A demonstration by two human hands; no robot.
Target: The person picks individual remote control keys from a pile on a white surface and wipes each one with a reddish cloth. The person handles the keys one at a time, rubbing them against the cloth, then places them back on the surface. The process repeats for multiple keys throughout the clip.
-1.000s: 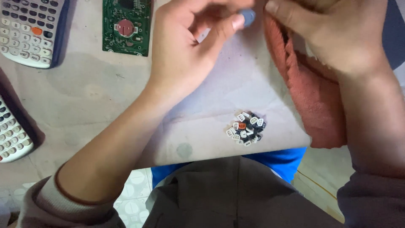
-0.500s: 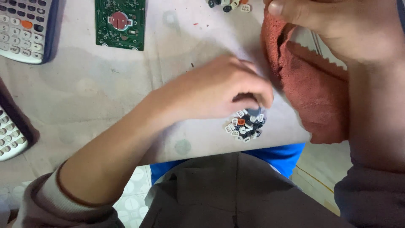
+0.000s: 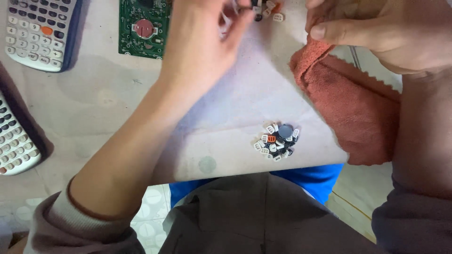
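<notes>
Tabletop: pale, stained, calculators at left
Floor: patterned tile below
Left hand: fingers pinching, contents unclear
Right hand: fingers gripping red cloth

Rough terry cloth; glossy plastic keycaps; matt table.

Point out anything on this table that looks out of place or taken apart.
A bare green circuit board with its coin cell exposed lies out of any casing beside an intact calculator. Loose calculator keys sit in a small pile near the table edge, with more by the left hand. The right hand pinches a rumpled reddish cloth.
</notes>
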